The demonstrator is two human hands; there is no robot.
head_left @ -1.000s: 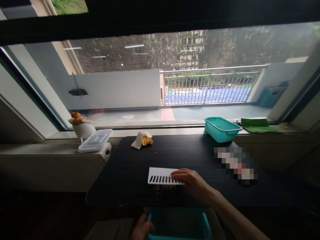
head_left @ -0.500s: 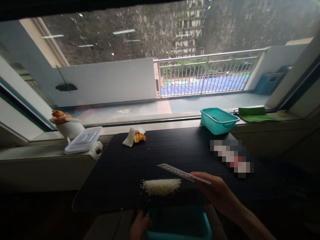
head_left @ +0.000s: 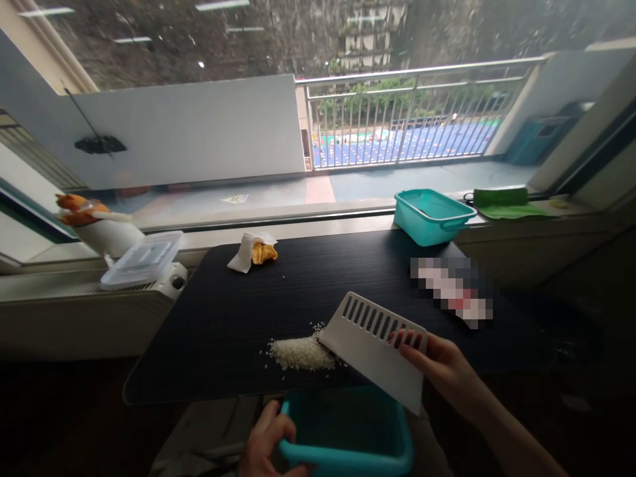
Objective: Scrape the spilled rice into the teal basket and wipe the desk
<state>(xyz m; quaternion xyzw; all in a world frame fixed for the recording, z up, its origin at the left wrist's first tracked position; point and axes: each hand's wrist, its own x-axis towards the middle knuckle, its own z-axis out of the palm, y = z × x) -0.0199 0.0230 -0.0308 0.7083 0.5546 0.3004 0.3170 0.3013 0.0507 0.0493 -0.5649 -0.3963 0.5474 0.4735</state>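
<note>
My right hand grips a white slotted plastic scraper by its right end, tilted with one edge down on the black table. That lower edge touches a small pile of white rice grains near the table's front edge. My left hand holds the rim of a teal plastic basin just below the front edge, under the rice. A few grains lie scattered around the pile.
A second teal basin sits at the table's back right by the window sill. A crumpled white tissue with something orange lies at the back. A clear lidded box and a white cup stand on the radiator to the left. Green cloth lies on the sill.
The scraper was lifted off the table, which uncovered the rice pile, then came down tilted against the pile's right side. The basin and my left hand now show more under the edge.
</note>
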